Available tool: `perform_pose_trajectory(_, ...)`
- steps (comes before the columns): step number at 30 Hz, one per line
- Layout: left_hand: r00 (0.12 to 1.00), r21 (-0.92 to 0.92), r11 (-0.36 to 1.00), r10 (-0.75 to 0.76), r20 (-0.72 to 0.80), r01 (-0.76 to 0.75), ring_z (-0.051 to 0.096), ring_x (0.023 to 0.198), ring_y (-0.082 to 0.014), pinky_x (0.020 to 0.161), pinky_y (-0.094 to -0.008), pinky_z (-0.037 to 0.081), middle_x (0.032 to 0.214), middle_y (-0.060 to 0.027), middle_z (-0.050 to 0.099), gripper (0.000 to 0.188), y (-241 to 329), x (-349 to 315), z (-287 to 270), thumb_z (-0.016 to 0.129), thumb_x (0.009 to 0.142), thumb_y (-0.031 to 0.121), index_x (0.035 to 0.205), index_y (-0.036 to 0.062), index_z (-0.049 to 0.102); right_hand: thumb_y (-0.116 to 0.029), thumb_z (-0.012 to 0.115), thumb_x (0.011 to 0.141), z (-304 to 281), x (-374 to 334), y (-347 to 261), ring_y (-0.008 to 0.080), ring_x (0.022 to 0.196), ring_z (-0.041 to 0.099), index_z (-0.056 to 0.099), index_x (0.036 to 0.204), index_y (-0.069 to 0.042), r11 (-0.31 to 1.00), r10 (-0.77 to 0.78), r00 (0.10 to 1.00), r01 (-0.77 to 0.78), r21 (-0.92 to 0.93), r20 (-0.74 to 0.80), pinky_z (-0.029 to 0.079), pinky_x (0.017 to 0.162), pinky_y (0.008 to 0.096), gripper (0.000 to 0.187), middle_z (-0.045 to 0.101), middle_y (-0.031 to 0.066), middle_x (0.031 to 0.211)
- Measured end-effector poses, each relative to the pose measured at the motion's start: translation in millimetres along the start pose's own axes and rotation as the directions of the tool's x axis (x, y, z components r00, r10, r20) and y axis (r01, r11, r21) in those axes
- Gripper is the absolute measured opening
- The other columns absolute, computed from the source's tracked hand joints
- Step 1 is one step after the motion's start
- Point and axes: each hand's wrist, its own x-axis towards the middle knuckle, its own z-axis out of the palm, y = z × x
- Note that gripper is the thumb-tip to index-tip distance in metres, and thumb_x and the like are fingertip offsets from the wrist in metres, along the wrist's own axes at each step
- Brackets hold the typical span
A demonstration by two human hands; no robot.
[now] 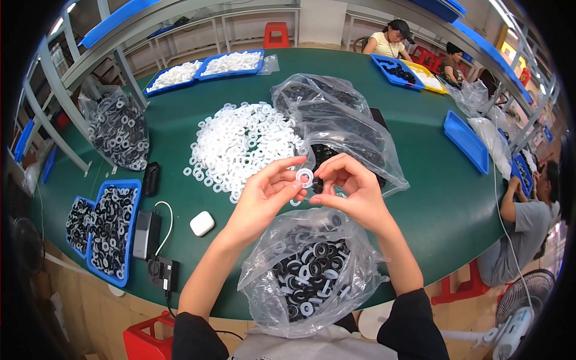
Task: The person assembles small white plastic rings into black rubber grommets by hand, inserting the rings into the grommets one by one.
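My left hand [261,195] pinches a white plastic ring [305,171] between thumb and fingertips, its round face turned toward me. Close beside the ring, my right hand [354,186] has its fingers curled around a small black piece [318,185], probably a black ring, partly hidden by the fingers. Beyond my hands a heap of loose white rings [231,144] covers the green table [420,228]. Behind my right hand lies a large clear bag [360,141] with black pieces at its mouth. Below my wrists, an opened clear bag [255,288] holds many black-and-white rings.
Blue trays [134,231] of black-and-white rings, a power bank [144,231], a white case [202,223] and a stuffed bag [117,129] lie at left. White parts fill far trays [231,64]. Co-workers [390,42] sit at far right; a fan [528,294] stands lower right.
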Motion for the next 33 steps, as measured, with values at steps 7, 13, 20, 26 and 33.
perform_pose_trajectory(7,0.998,-0.11,0.993,-0.037,-0.058,0.03,0.066,0.093,-0.0186,0.087,-0.033,0.055,0.104,-0.0093,0.063,0.027,-11,4,-7,0.056,0.098,0.011,0.121,-0.0035,0.055,0.0,0.077,0.076,-2,2,-1,0.0116,0.078,0.062,0.064,0.101,-0.001,0.961,-0.115,0.993,0.108,-0.253,-0.014,0.051,0.068,0.0246,0.028,0.062,0.0069,0.101)
perform_pose_trajectory(13,0.999,-0.056,0.998,-0.02,-0.044,0.018,0.067,0.089,-0.0177,0.087,-0.0315,0.055,0.104,-0.0103,0.065,0.024,-12,4,1,0.056,0.099,0.014,0.114,-0.0045,0.059,-0.004,0.079,0.073,4,3,4,0.0184,0.083,0.063,0.068,0.105,-0.002,0.813,-0.313,0.947,0.31,-0.493,0.078,0.053,0.071,0.0292,0.033,0.063,0.0091,0.098)
perform_pose_trajectory(20,0.993,-0.118,0.992,-0.063,-0.099,0.052,0.066,0.081,-0.0126,0.076,-0.0265,0.054,0.089,-0.0058,0.067,0.016,-21,3,-2,0.06,0.097,0.014,0.102,-0.0015,0.063,-0.004,0.08,0.071,9,1,13,0.0209,0.083,0.063,0.069,0.102,-0.002,0.789,-0.378,0.926,0.337,-0.514,0.027,0.053,0.072,0.0311,0.033,0.063,0.0087,0.096)
perform_pose_trajectory(26,0.987,-0.078,0.997,-0.035,-0.154,0.023,0.066,0.076,-0.0116,0.072,-0.0252,0.054,0.085,-0.0053,0.067,0.015,-24,1,-1,0.061,0.096,0.013,0.093,-0.0014,0.065,-0.003,0.08,0.07,16,-2,20,0.0222,0.085,0.064,0.068,0.098,-0.001,0.769,-0.408,0.913,0.357,-0.53,0.022,0.053,0.072,0.0319,0.03,0.064,0.0091,0.097)
perform_pose_trajectory(33,0.977,0.105,0.994,0.048,-0.208,-0.026,0.067,0.079,-0.0114,0.074,-0.0228,0.054,0.085,-0.0079,0.068,0.017,-14,-3,8,0.073,0.087,0.011,0.093,-0.0042,0.067,-0.001,0.078,0.072,12,0,19,0.0232,0.087,0.065,0.068,0.099,0.0,0.74,-0.415,0.908,0.377,-0.557,0.063,0.054,0.074,0.0315,0.029,0.064,0.0102,0.098)
